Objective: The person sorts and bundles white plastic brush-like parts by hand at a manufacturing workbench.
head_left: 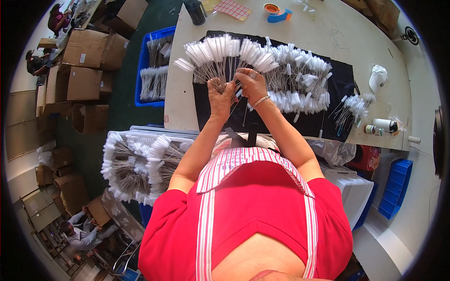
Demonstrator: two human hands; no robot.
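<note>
My left hand (220,97) is closed round the wire stems of a fanned bunch of white-bristled bottle brushes (213,51). Close beside it, my right hand (253,86) has its fingers pinched at the stems, near the right part of the fan; which brush they grip is partly hidden. Both hands are over a black cloth (211,110) on the table. To the right of my hands lies a wide heap of similar brushes (300,70), their thin wire stems crossing in the middle. A few wire ends hang below my fingers.
A smaller brush bundle (351,108), a bottle (384,125) and a white cap (378,78) are on the right. Orange tape and a blue dispenser (280,17) lie at the back. Brushes fill a blue crate (143,75) and a bin (145,164) at left. Cartons (84,49) stand beyond.
</note>
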